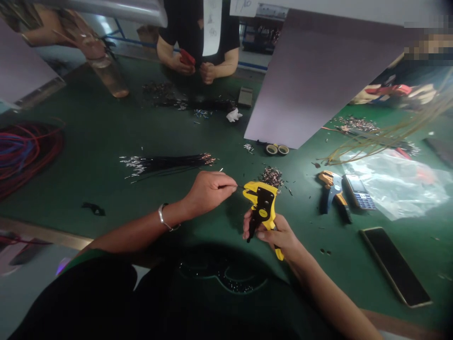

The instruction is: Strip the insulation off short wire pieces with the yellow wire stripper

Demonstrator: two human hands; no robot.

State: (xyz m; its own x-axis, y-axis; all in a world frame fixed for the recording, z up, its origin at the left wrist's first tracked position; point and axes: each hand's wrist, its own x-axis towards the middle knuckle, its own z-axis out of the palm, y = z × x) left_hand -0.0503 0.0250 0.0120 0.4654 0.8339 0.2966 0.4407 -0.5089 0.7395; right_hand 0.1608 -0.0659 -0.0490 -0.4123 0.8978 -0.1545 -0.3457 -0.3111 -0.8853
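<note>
My right hand is wrapped round the handles of a yellow and black wire stripper, whose jaws point left. Just left of the jaws, my left hand pinches a thin dark wire, its end at the tool's mouth. Behind my left hand lies a bundle of black wires with silvery tips on the left and coppery ends on the right. A small heap of cut scraps sits right behind the tool.
On the green table are an orange and blue tool, a keypad phone, a large dark phone, a plastic bag, tape rolls and red and blue cables. A grey panel stands behind. People work across the table.
</note>
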